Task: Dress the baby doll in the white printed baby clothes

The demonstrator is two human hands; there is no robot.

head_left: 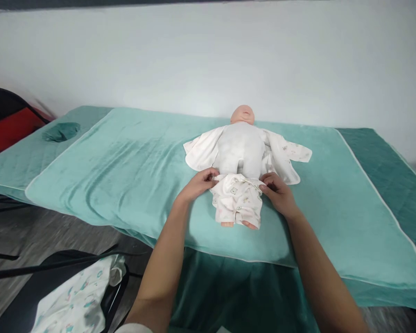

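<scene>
A baby doll (pixel 241 145) with a white cloth body lies on its back on the green bed, its head toward the wall. Printed baby pants (pixel 237 199) cover its lower legs, and its feet poke out below the cuffs. My left hand (pixel 204 181) pinches the waistband at its left side. On the opposite side, my right hand (pixel 276 190) grips the waistband between thumb and fingers. An open white baby shirt (pixel 205 150) is spread out on both sides of the doll's torso; its right sleeve lies stretched outward.
The massage bed (pixel 131 162) has a green velvet cover and a face hole (pixel 61 132) at the left end. A white wall stands behind it. At lower left, a patterned cloth (pixel 74 296) lies on a black chair (pixel 17 296). A red and black chair (pixel 12 125) stands further left.
</scene>
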